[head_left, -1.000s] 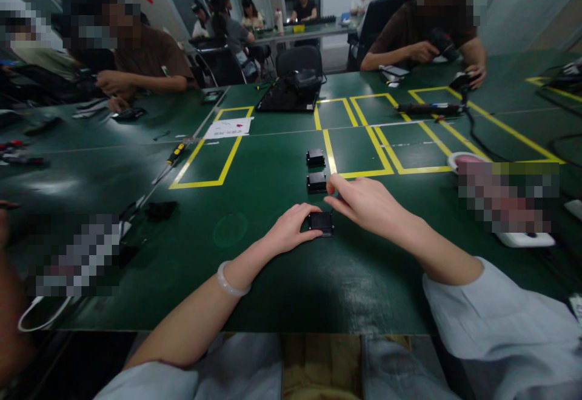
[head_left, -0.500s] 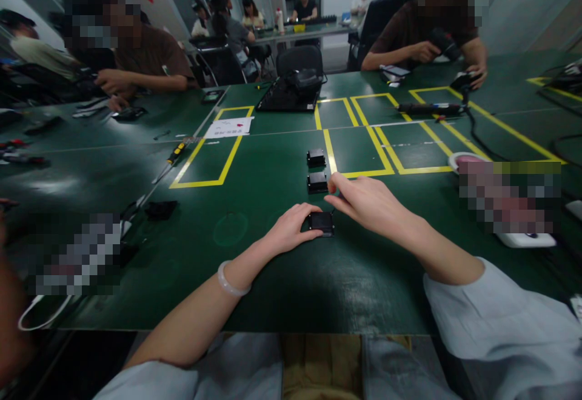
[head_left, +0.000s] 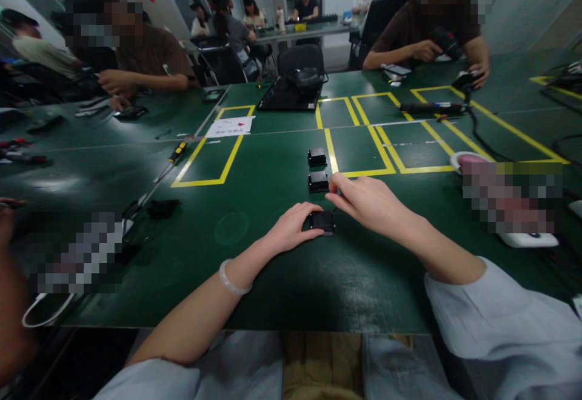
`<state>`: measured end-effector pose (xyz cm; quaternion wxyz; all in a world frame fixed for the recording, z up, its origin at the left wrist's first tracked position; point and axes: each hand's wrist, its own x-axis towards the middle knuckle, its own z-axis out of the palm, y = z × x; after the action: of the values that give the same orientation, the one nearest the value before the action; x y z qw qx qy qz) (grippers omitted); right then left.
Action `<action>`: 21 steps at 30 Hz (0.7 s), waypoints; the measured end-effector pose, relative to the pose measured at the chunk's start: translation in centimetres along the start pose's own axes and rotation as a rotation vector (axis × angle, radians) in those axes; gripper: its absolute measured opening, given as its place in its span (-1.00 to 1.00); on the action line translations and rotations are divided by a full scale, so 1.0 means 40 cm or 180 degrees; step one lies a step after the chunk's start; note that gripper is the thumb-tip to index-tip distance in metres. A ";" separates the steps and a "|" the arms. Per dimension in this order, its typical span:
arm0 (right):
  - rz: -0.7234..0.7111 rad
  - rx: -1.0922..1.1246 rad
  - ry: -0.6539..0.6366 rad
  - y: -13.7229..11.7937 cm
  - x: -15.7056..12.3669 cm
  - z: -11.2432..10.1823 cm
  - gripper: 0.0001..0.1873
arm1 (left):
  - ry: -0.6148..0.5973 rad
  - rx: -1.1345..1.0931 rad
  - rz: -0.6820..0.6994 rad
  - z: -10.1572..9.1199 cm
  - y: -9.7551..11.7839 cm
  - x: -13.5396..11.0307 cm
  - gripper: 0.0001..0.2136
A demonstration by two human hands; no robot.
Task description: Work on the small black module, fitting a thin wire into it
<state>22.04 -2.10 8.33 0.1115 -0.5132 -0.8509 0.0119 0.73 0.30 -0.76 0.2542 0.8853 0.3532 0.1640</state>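
Surface: dark green table point(head_left: 254, 266), matte and a bit shiny on the left, marked with yellow tape boxes point(head_left: 213, 163). It's a long shared bench, with a second table and seated people at the back of the room. Co-workers sit at the far left point(head_left: 145, 60) and far right point(head_left: 427, 30), their hands on their own gear.

On the table: screwdriver point(head_left: 175, 154) on the tape at left, white paper point(head_left: 228, 126) inside the left box, black tray point(head_left: 286, 98) at far centre, black rag point(head_left: 161, 208) left of the hands, white device point(head_left: 527, 240) at right. There's an empty chair point(head_left: 300, 57) behind the tray.

Three small black blocks sit in a row running straight away from the person, just left of a tape line: far block point(head_left: 317, 157), mid block point(head_left: 318, 181), near block point(head_left: 324, 220). They're apart from each other.

Near block lies flat on the table, broad face up, between the two hands. It looks a bit wider than deep, so its long axis runs roughly left-right, square to the row. Front and back can't be told at this resolution.

Left hand point(head_left: 291, 230) is palm down with fingers curled over the near block's left edge, gripping it against the table. There's a bracelet point(head_left: 231, 280) on that wrist.

Right hand point(head_left: 370, 203) is palm down with fingers stretched forward and close together, tips just beside the mid block's right edge and above the near block's far right corner. Can't tell if it pinches anything or touches either block.
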 end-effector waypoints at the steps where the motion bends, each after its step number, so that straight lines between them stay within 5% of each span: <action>1: -0.0006 -0.0011 0.0003 0.002 0.000 0.002 -0.76 | 0.0003 -0.0009 0.0006 0.000 0.001 0.000 -0.63; 21: -0.0126 0.0079 -0.0076 0.002 -0.009 -0.005 -0.78 | -0.0051 -0.0034 -0.0016 -0.007 0.011 0.003 -0.65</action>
<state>22.30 -2.40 8.45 0.1078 -0.4946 -0.8620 0.0264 0.93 0.23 -0.27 0.2621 0.8843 0.3525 0.1581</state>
